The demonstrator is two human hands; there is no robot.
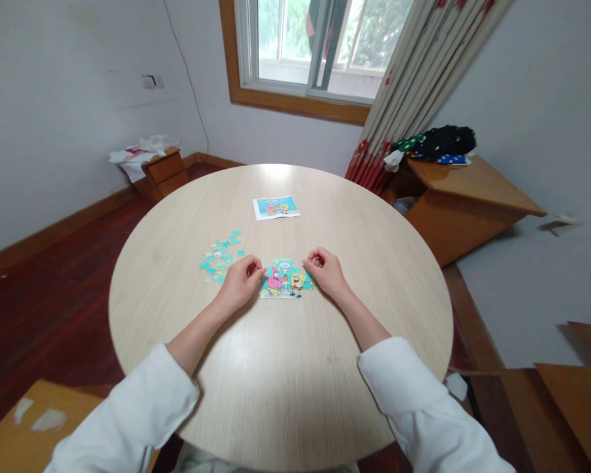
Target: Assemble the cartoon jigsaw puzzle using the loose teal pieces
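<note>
Partly assembled SpongeBob jigsaw (pixel 285 284) lies mid-worktop (pixel 285 374), between left hand (pixel 241 281) and right hand (pixel 328 272). Both hands' fingers curled at its side edges; cannot tell if any piece is gripped. Loose pieces (pixel 221 247) left; printed picture (pixel 276 207) far.

One puzzle (pixel 285 280), one printed picture (pixel 276 207)

a room in a home, as indicated by the round table (pixel 280 374), dark red floor (pixel 54 282), flowered curtain (pixel 408 85) beside the window (pixel 283 39), and clothes (pixel 446 141) heaped on wooden furniture (pixel 465 213).
</note>
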